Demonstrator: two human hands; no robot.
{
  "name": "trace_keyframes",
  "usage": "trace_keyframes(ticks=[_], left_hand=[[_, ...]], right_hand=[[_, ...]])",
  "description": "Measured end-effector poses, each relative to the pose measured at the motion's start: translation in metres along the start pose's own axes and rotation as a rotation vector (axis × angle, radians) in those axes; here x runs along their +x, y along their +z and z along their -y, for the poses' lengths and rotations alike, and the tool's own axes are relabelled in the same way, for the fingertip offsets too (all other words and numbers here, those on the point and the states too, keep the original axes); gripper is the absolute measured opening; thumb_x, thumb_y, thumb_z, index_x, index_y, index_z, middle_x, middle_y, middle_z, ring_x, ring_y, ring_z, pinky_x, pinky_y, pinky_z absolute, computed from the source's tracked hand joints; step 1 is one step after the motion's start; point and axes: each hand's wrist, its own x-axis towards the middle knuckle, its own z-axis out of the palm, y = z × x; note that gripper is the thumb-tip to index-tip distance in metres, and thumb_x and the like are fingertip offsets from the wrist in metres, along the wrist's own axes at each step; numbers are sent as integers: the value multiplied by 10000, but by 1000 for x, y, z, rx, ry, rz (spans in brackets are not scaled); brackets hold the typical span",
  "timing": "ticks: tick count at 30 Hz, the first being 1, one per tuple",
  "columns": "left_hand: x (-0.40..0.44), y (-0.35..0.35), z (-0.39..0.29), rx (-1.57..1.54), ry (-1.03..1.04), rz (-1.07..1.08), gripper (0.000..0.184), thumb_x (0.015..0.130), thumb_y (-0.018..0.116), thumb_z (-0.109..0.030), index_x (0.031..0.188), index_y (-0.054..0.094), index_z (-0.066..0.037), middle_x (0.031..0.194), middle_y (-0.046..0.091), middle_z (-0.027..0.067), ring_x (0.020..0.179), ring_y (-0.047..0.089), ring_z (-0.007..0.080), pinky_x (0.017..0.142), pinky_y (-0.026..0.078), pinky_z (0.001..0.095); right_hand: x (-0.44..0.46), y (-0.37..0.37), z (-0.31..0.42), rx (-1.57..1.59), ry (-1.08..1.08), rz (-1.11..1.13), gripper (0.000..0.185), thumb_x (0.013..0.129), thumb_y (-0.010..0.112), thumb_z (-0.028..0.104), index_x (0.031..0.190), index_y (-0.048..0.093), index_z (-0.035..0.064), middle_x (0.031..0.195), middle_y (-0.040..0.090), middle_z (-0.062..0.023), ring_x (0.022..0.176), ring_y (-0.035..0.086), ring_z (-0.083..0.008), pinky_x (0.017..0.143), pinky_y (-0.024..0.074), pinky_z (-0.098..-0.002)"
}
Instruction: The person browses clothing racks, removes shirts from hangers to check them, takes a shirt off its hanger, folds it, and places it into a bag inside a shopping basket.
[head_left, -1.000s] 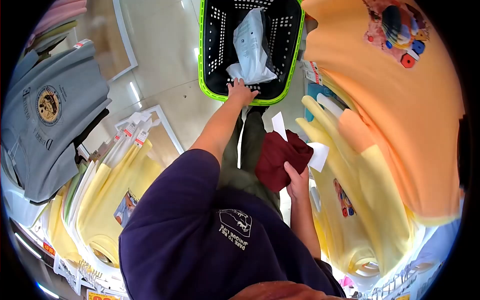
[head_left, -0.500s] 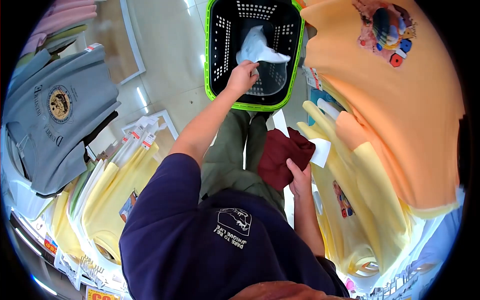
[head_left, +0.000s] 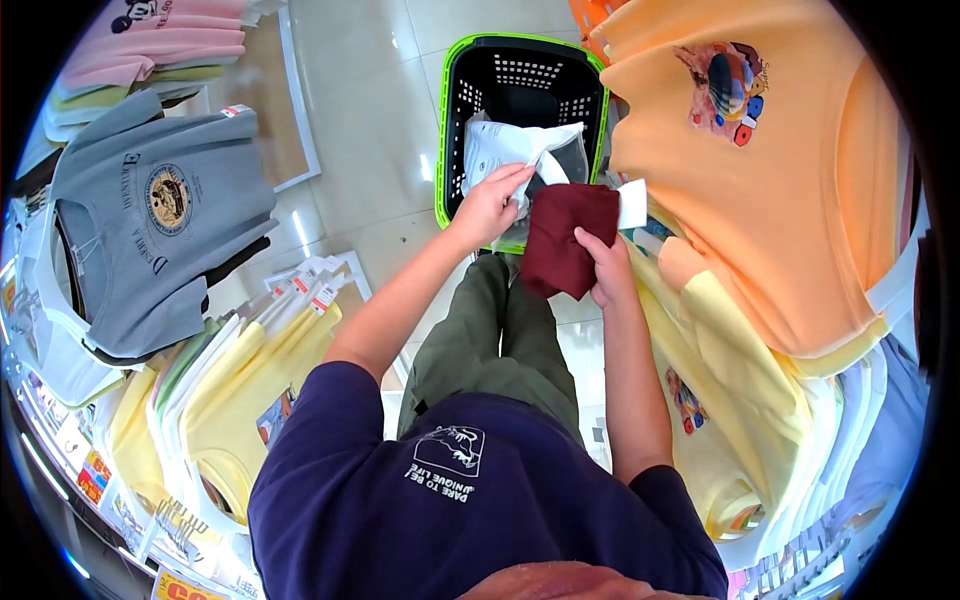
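My left hand (head_left: 490, 207) pinches the edge of a white and clear plastic bag (head_left: 497, 146) at the basket's near side. The bag's clear lower part hangs within the black basket (head_left: 448, 150), which has a bright green rim. In my right hand (head_left: 606, 266) is a folded maroon garment (head_left: 570, 240), thumb on top and fingers underneath. A white tag (head_left: 632, 204) sticks out from the garment's right edge. The cloth lies over the basket's near right corner and beside the bag's opening; whether it touches the bag I cannot tell.
Orange (head_left: 770, 190) and yellow shirts (head_left: 740, 400) hang close on the right. On the left hang a grey shirt (head_left: 165, 230), more yellow shirts (head_left: 235, 400) and pink ones (head_left: 160, 45). Pale floor tiles (head_left: 370, 120) show beside the basket.
My right hand has brought the maroon garment up and forward to the basket's near edge. The bag has been drawn nearer and spread wider by my left hand.
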Motion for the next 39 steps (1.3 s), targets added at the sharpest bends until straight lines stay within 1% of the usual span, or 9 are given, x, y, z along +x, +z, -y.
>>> trace_keyframes(ticks=[4,11,17,19,25,27,29,33,39], left_hand=[[-11,0,-15,-23,8,-25,610,822,547,115,1397,572,-90,1397,563,156,1092,647,258,821,550,310],[-26,21,-30,-11,112,18,616,806,533,110,1395,563,-69,1393,564,167,1189,615,344,973,508,348],[-42,31,-49,-124,98,54,620,808,491,138,1403,545,-27,1390,558,194,1249,576,349,1031,470,357],[-44,31,-60,-154,89,86,612,811,487,138,1402,541,-11,1401,548,194,1262,567,337,1018,473,354],[-31,30,-59,-151,88,-15,626,797,487,146,1385,573,-51,1386,574,175,1217,601,333,959,503,349],[-23,32,-33,5,131,-106,660,735,500,160,1349,603,-60,1324,626,171,1169,638,341,934,529,360],[-16,25,-1,211,124,-63,608,731,520,112,1307,614,-56,1339,615,136,1132,639,351,905,559,394],[-19,30,65,445,-46,126,431,814,539,39,1202,675,-92,1301,609,133,1068,657,349,898,553,428],[-41,52,117,694,-124,433,358,845,580,-39,1166,708,-133,1300,576,154,1152,612,357,925,525,446]], right_hand=[[26,-15,-24,-480,-51,-101,378,864,724,149,1197,642,-11,1082,719,-103,960,691,-205,854,542,-351],[45,11,-26,-618,29,-78,321,833,731,176,1084,678,-18,980,728,-106,904,686,-194,814,532,-338],[84,13,-53,98,73,-210,415,944,590,73,1351,522,24,1287,626,-114,1134,622,-247,961,508,-386],[93,9,-60,377,111,24,404,974,551,129,1364,521,32,1319,608,-124,1170,601,-235,979,490,-376],[100,11,-71,-270,204,4,423,992,530,209,1370,515,19,1349,595,-132,1217,574,-226,1009,462,-369],[120,-30,-115,-318,109,-18,720,923,691,266,1510,377,-9,1438,525,-199,1335,495,-275,1064,407,-364],[102,-20,-100,-491,132,-149,823,900,737,267,1553,308,7,1464,492,-228,1361,474,-289,1068,402,-357],[100,-57,-122,-576,176,-92,577,925,719,292,1405,541,26,1288,629,-134,1198,574,-219,996,443,-333],[101,-124,-158,-763,272,-211,576,901,734,333,1366,578,32,1232,650,-131,1132,597,-205,889,495,-336]])
